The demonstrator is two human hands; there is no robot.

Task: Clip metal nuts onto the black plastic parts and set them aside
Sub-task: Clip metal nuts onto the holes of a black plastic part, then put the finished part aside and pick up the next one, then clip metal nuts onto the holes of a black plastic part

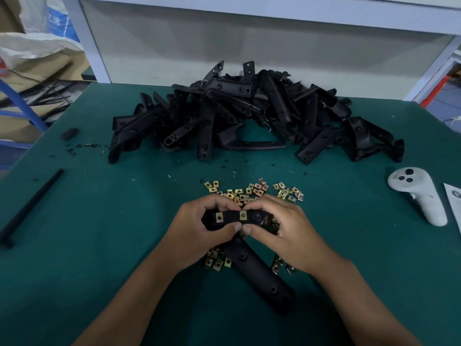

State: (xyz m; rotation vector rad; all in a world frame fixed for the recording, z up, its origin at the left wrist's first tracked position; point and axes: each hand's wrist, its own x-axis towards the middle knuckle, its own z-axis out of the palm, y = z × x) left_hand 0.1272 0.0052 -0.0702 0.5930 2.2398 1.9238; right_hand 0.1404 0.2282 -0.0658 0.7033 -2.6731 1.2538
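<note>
nuts point(245, 193) lie loose in a heap on the green table point(99, 221), just beyond the hands, with more scattered near the wrists. the part point(252, 217) in work is a long black plastic arm, held up over the table between both hands; its near end runs down toward the person. two nuts already sit clipped on its top edge, one at left point(219, 217) and one at middle point(243, 215).

left hand point(199, 231) grips the part's left end, fingers curled over the top and thumb under. right hand point(282, 228) grips the right end the same way, thumb tip just beside the left thumb below the middle nut.

judging by looks, the part is stiff, light and matt, so it should not slip; hold it either side of the hole being fitted. the nuts seem small, thin and springy, best pinched by the flat sides and pushed on squarely, or they may skew or pop off.

a pile point(249, 116) of more parts lies at the far side. a white controller point(419, 196) rests at right.
</note>
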